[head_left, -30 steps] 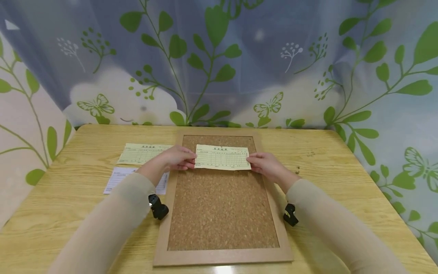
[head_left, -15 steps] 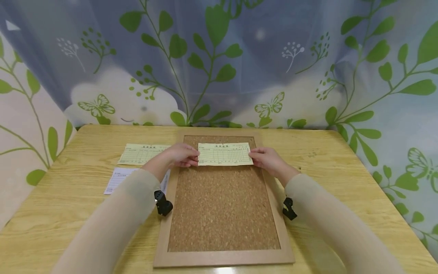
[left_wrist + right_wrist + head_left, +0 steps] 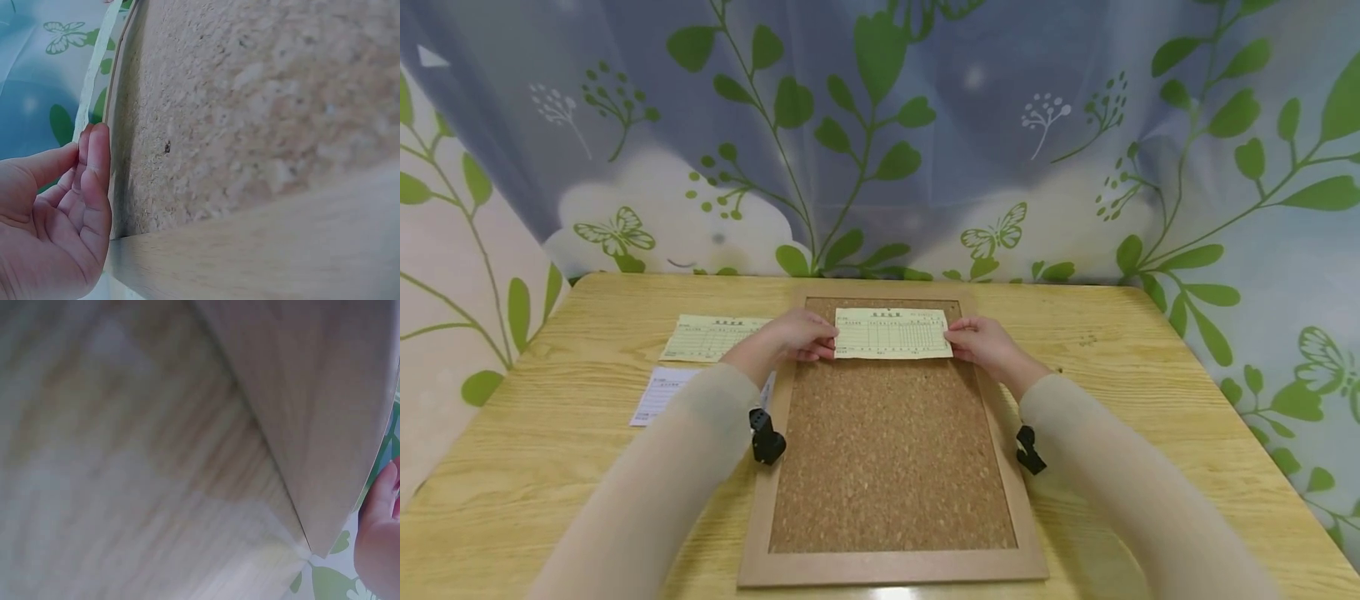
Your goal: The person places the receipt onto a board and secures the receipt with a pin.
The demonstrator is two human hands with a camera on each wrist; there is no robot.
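A yellow printed form slip (image 3: 891,335) is stretched level over the upper part of a wood-framed cork board (image 3: 895,458). My left hand (image 3: 806,335) pinches its left edge between thumb and fingers, and my right hand (image 3: 983,343) pinches its right edge. In the left wrist view the slip (image 3: 97,69) shows edge-on, running from the left fingertips (image 3: 87,140) a little off the cork surface. Only part of the right hand (image 3: 380,531) appears at the right border of the right wrist view, beside the board's frame corner.
Left of the board, another yellow form (image 3: 711,337) lies on the wooden table (image 3: 550,467), partly behind the left hand. A white form (image 3: 662,393) lies nearer, partly covered by the left sleeve. A leaf-patterned curtain (image 3: 880,167) hangs behind the table.
Both hands have moved the slip slightly up the board, toward its far edge, and a little to the right. The slip now sits more level; the grip on both edges is kept.
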